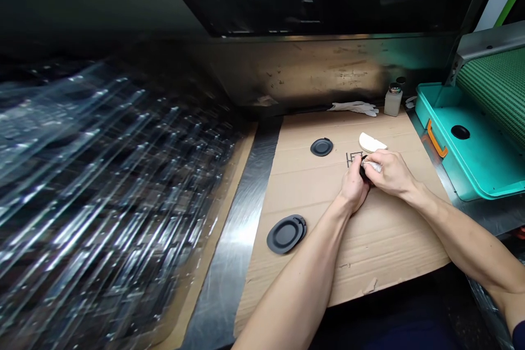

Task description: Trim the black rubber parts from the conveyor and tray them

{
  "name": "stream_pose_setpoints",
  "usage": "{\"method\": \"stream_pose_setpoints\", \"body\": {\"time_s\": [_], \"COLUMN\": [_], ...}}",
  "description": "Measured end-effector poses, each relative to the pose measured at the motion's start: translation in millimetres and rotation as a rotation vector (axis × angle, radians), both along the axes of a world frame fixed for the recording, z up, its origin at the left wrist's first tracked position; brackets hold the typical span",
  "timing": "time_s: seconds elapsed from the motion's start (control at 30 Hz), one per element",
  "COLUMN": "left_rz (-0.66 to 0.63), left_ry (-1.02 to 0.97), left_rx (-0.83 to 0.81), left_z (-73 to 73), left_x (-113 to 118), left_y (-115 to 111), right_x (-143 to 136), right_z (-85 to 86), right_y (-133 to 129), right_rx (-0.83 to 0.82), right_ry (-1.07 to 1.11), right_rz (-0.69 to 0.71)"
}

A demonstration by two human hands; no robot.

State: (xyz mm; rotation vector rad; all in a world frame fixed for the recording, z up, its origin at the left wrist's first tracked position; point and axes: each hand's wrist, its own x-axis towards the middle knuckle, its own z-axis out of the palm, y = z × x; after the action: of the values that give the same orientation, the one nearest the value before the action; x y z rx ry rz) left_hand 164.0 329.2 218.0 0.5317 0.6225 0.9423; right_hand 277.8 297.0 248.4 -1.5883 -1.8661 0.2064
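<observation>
My left hand (pixel 353 185) is closed around a small black part (pixel 362 171), mostly covered by my fingers. My right hand (pixel 391 173) pinches a white cloth-like piece (pixel 373 165) against that part. Just beyond my hands lies a cream half-round pad (pixel 371 143). A black oval disc (pixel 321 147) rests on the cardboard (pixel 303 186) to the left of it. Nearer to me, beside my left forearm, black oval discs (pixel 286 234) overlap one another.
Stacked clear plastic trays (pixel 115 197) fill the left side, blurred. At the back are a white glove (pixel 356 108) and a bottle (pixel 393 100) with a metal top. On the right, a teal bin (pixel 471 175) holding a black disc (pixel 460 132) stands by a green conveyor belt (pixel 498 85).
</observation>
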Motion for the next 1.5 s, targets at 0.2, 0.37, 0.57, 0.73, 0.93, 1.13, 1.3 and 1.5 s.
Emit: {"method": "stream_pose_setpoints", "body": {"time_s": [0.2,0.37,0.57,0.73,0.93,1.13,1.3,1.5], "left_rz": [0.001,-0.081,-0.025,-0.07,-0.033,-0.033,-0.086,-0.004], "left_ry": [0.016,0.013,0.037,0.035,0.041,0.034,0.067,0.071], "left_rx": [-0.027,0.023,-0.004,0.006,-0.003,-0.014,0.011,0.003], "left_z": [0.0,0.0,1.2,-1.7,-3.9,-2.7,-3.8,-2.7], "left_x": [-4.3,-4.2,-2.8,-2.5,-0.3,-5.5,-5.1,-2.4], "left_y": [2.7,3.6,2.6,2.5,1.8,1.4,2.1,1.2], "right_x": [14.1,27.2,11.9,11.0,6.1,7.4,18.2,7.8], "right_z": [7.4,13.8,10.1,12.4,12.6,13.5,21.6,16.4], "right_y": [-3.2,-9.0,-4.9,-5.6,-6.3,-6.5,-11.8,-6.0], "right_rx": [-0.033,-0.119,-0.075,-0.088,-0.062,-0.05,-0.172,-0.048], "right_ry": [-0.125,-0.286,-0.237,-0.246,-0.246,-0.27,-0.328,-0.334], "right_rz": [0.3,0.231,0.105,0.021,0.05,0.231,0.211,0.136]}}
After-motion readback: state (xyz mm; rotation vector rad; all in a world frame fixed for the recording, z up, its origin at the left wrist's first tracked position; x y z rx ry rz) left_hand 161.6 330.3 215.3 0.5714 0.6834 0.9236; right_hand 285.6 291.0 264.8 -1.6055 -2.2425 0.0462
